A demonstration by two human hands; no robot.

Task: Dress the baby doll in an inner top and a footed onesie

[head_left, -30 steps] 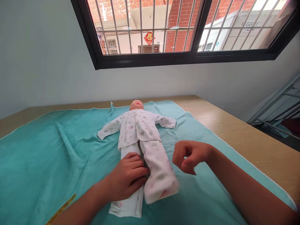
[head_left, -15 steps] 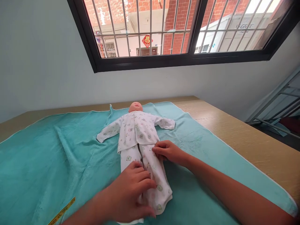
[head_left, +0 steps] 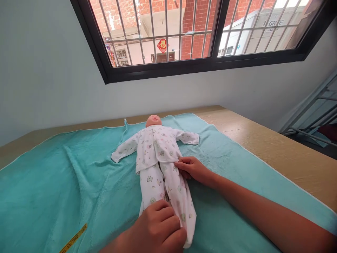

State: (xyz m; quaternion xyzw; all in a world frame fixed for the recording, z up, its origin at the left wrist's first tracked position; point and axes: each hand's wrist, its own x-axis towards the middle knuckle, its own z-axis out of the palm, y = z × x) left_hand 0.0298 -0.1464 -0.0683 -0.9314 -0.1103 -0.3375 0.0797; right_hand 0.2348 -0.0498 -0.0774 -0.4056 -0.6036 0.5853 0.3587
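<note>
Two hands: one left hand (head_left: 161,228), one right hand (head_left: 195,170). One doll (head_left: 154,120), one jacket (head_left: 147,147), one pair of printed trousers (head_left: 150,181). One teal blanket (head_left: 58,186), one wooden tabletop (head_left: 263,147), one yellow strip (head_left: 73,238), one window (head_left: 160,69).

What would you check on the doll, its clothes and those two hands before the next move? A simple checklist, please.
1. Doll lying on its back on the blanket: ok.
2. Both sleeves spread out to the sides: ok.
3. Jacket hem lying over the top of the trousers: ok.
4. Right hand at the trousers, just below the jacket hem: ok.
5. Left hand gripping the lower trousers: cannot tell, its fingertips are hidden.
6. Both trouser ends in plain view: not ok, the left hand hides one.
</note>
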